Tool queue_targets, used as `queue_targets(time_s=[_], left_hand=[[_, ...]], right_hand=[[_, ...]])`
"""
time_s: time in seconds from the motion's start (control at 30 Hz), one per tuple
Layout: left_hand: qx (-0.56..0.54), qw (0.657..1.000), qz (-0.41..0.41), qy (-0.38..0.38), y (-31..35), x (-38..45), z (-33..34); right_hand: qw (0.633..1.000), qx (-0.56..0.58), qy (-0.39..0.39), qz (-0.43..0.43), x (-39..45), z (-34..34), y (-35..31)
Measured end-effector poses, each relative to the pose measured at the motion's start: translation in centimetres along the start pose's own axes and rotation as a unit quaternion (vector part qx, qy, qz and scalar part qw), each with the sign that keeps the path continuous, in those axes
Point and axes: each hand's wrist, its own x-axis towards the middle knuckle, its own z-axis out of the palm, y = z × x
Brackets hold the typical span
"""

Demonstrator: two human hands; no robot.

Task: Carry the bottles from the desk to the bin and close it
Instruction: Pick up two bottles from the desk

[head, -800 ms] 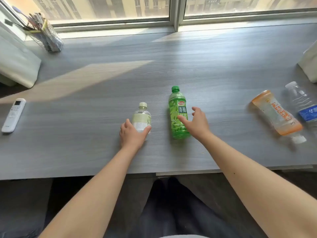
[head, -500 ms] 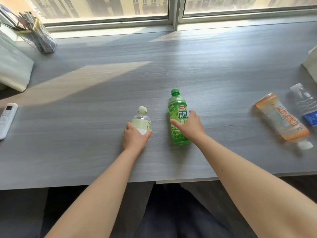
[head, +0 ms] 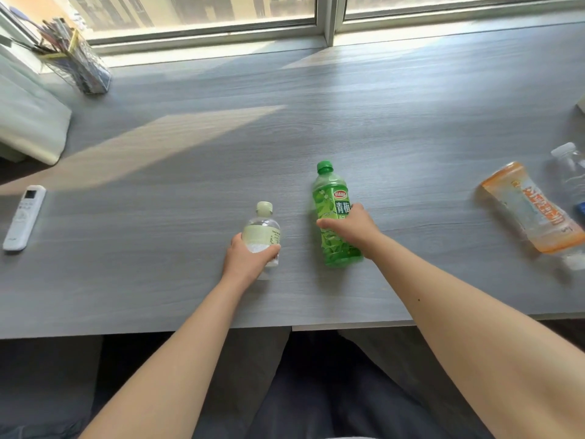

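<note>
Left hand [head: 245, 256]: fingers [head: 271, 248] wrapped round the lower body of the small clear bottle [head: 262, 231], pale label, pale cap pointing far. Right hand [head: 351, 226]: fingers clasped over the middle of the green bottle [head: 335, 217], thumb on its left side. Both bottles near-centre on the desk [head: 190, 280]; cannot tell whether either has cleared the surface.

Far right: orange-labelled bottle [head: 531, 207] lying on its side, untouched. Beside it, at the frame's right edge, a clear bottle with blue label [head: 569, 166], partly cut off.

Left edge: white remote [head: 23, 217]; far left, a pen holder [head: 79, 61].

No bin in view. Judgement: task barely begun. First pair gripped only; carry, two more bottles, then closing the bin all remain.
</note>
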Motion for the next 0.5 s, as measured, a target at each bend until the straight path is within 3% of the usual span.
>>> queue_targets(time_s=[0.3, 0.5], left_hand=[[-0.11, 0.991, -0.006, -0.073, -2.6, -3.9, -0.9], [-0.135, 0.984, 0.011, -0.119, -5.9, -6.9, -0.2]], right_hand=[[0.982, 0.125, -0.123, -0.07, -4.2, -2.4, 2.4], [0.984, 0.123, -0.089, -0.092, -8.3, -2.7, 5.1]])
